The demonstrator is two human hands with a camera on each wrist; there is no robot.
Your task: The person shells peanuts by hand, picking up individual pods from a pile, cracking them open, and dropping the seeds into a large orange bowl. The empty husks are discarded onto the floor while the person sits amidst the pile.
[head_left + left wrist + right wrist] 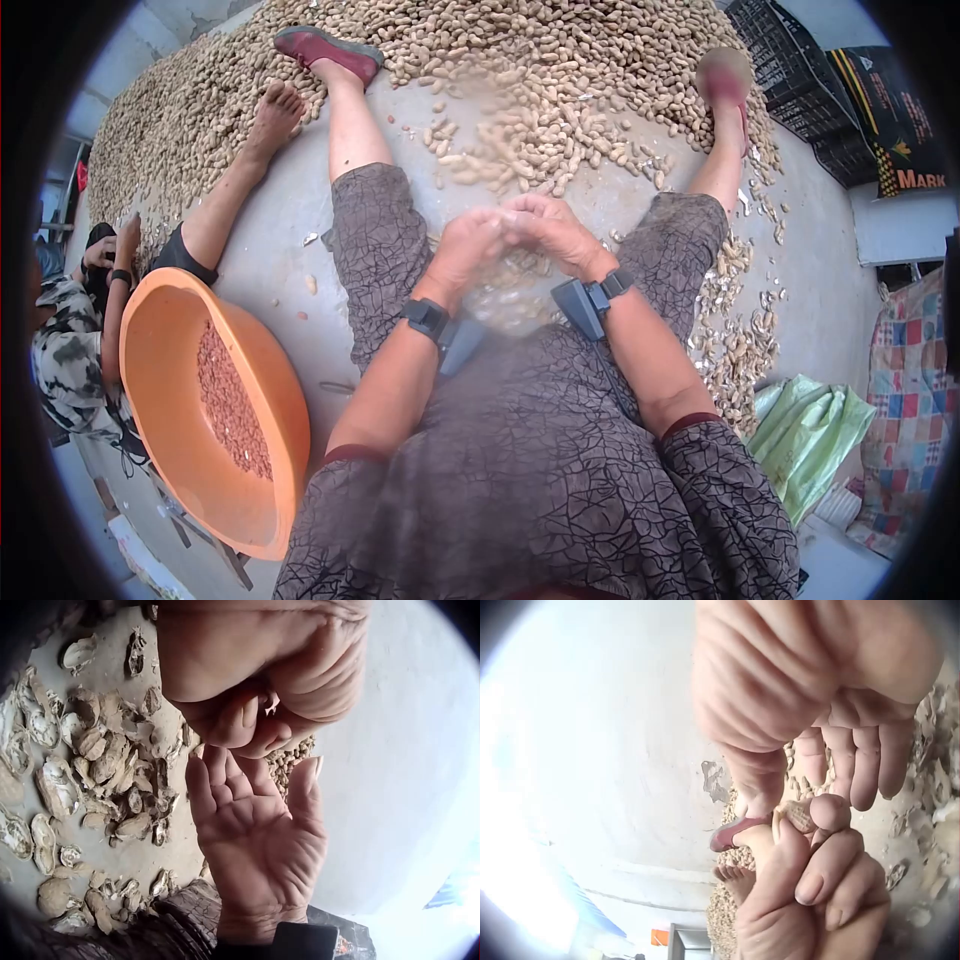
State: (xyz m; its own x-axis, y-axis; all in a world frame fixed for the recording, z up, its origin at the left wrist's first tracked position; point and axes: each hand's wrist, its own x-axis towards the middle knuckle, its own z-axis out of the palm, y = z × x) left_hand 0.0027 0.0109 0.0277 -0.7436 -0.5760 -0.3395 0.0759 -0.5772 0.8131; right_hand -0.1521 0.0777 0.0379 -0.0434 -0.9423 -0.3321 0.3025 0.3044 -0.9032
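Observation:
In the head view both hands meet low between the spread knees. My left hand [466, 252] has its fingers curled, and in the right wrist view its thumb and forefinger pinch a peanut [801, 816] in its shell. My right hand [562, 238] is right beside it, fingertips close to the peanut. The left wrist view shows the right palm [262, 840] facing up, fingers loosely extended and thumb apart. Beneath the hands lie broken peanut shells [112, 761] on the floor.
A large heap of unshelled peanuts [560, 50] spreads ahead, around the feet. An orange basin [150, 310] of red shelled kernels [228, 400] stands at left, beside another seated person [75, 340]. More shells [740, 350], a green sack [812, 430] and black crates [790, 80] are at right.

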